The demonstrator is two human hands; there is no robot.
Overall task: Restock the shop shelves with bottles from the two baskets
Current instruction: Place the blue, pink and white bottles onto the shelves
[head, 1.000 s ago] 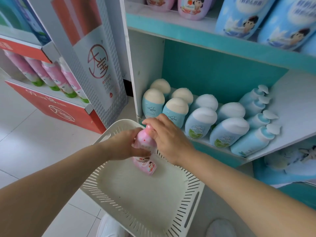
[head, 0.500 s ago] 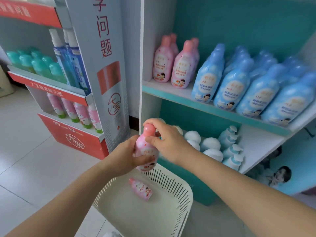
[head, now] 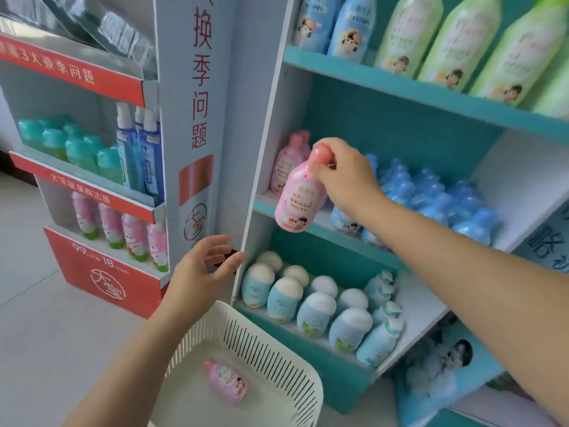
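Fingers of the right hand curl round the cap and neck of a pink bottle. It hangs tilted in the air in front of the middle shelf, just beside the pink bottles standing at that shelf's left end. The left hand is lower and well apart from the right, fingers spread and holding nothing, above the rim of a white slotted basket. A second pink bottle lies on its side in the basket. Blue bottles fill the rest of the middle shelf, and white-capped bottles stand on the one below. A red and grey display stand is on the left.
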